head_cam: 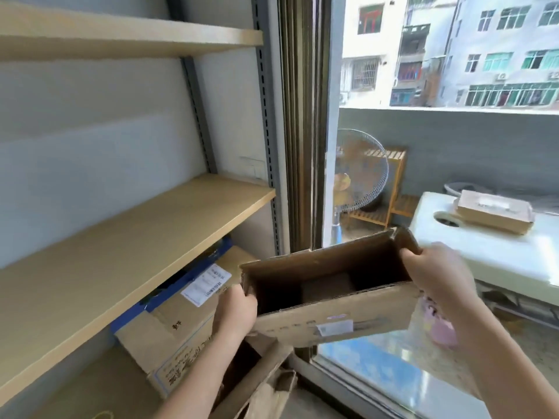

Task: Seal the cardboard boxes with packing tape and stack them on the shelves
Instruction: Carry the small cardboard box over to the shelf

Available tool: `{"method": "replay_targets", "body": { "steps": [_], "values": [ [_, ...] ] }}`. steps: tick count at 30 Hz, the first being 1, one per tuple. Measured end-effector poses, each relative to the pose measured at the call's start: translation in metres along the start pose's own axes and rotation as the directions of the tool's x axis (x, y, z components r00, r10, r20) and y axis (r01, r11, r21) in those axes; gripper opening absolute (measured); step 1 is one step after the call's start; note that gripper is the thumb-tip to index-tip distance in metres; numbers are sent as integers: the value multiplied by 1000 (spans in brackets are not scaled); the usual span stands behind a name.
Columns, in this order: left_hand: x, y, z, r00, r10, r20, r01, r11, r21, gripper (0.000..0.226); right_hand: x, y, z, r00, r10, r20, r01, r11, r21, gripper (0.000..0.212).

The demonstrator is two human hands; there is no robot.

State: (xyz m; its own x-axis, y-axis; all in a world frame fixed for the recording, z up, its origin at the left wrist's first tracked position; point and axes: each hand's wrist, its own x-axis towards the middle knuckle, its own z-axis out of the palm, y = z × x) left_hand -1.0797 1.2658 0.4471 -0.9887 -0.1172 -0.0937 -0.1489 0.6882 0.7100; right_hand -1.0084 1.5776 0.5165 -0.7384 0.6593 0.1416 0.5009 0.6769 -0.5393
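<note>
An open cardboard box (332, 319) is held in the air in front of the window, its top unsealed and its dark inside showing. My left hand (236, 313) grips its left end wall. At the right end, my right hand (438, 273) grips the wall with fingers curled over the rim. A wooden shelf board (136, 252) runs at mid height to the left, and another shelf (121, 40) sits above it. Beneath the middle shelf lies a larger cardboard box (181, 325) with blue print and a white label. No tape roll is in view.
A brown paper bag (266, 388) stands on the floor below the held box. The window frame (302, 131) rises right of the shelves. Behind the glass are a fan (360, 173), a wooden rack (390, 189) and a white surface (484, 252) carrying a flat cardboard parcel (496, 211).
</note>
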Motion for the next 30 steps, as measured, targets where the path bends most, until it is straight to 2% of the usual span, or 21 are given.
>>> {"method": "replay_targets", "body": {
  "steps": [3,5,8,11,15,26,30],
  "values": [
    [-9,37,-22,994,75,-80,-82,993,-87,31,10,-13,-37,989,-95,-112,103,992,72,43],
    [-17,60,-39,972,143,-186,-164,981,-104,33,14,-22,-61,977,-136,-165,159,978,137,45],
    [-33,89,-68,891,253,-377,-286,958,-33,37,13,-35,-94,953,-176,-247,234,945,229,45],
    [-50,102,-101,831,307,-464,-362,932,-31,36,-1,-49,-119,913,-219,-344,330,891,310,47],
    [-72,85,-147,739,335,-585,-414,910,-1,36,-37,-78,-133,870,-274,-411,427,834,350,47],
    [-120,8,-192,658,274,-702,-487,865,-120,31,-115,-147,-159,749,-439,-497,616,738,276,55],
    [-128,-1,-219,549,301,-780,-496,868,-14,29,-125,-162,-147,715,-444,-540,668,661,342,55]
  ]
}}
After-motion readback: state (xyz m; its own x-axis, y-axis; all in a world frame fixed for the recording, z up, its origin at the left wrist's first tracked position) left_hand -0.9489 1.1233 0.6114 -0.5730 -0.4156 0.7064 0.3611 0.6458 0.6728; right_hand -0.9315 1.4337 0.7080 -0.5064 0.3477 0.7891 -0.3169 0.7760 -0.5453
